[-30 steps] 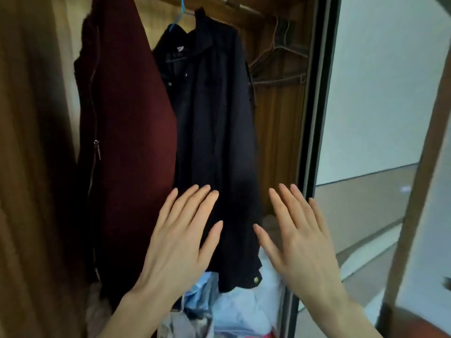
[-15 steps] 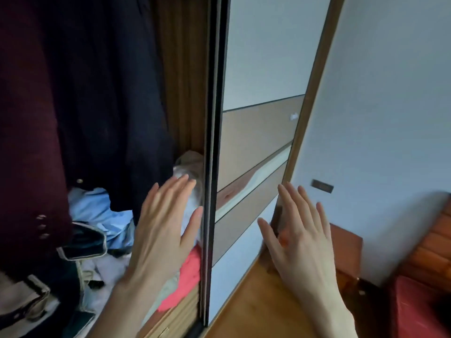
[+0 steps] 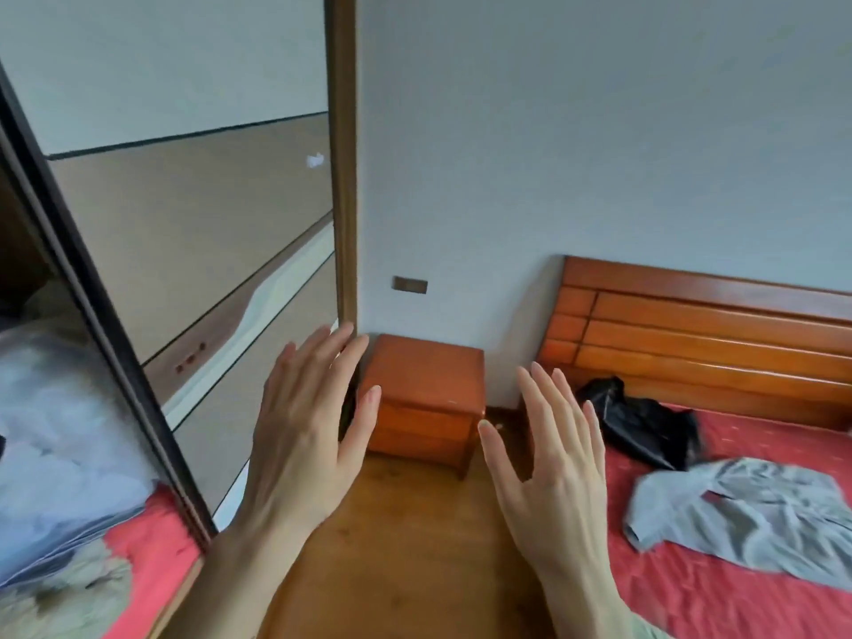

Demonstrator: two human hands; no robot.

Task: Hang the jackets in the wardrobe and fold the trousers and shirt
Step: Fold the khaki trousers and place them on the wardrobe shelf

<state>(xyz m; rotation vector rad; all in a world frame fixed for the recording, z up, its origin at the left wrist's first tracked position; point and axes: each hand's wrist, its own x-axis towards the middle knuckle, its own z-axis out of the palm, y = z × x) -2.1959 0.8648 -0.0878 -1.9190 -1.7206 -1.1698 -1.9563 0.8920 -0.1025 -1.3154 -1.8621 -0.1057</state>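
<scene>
The bedspread (image 3: 737, 592) is bright red with tiny pale flecks, and on it lie a grey shirt (image 3: 747, 514) and a black garment (image 3: 645, 422). Nightstand (image 3: 424, 389), headboard (image 3: 710, 325) and floor (image 3: 405, 546) — all warm orange-brown wood — stand against a pale grey-blue wall (image 3: 576, 131).

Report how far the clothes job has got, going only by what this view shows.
Done: cannot tell; no hung jackets are in view. In hand: nothing, left hand and right hand are both open and empty. Left: the grey garment and the black garment lie unfolded on the bed.
</scene>
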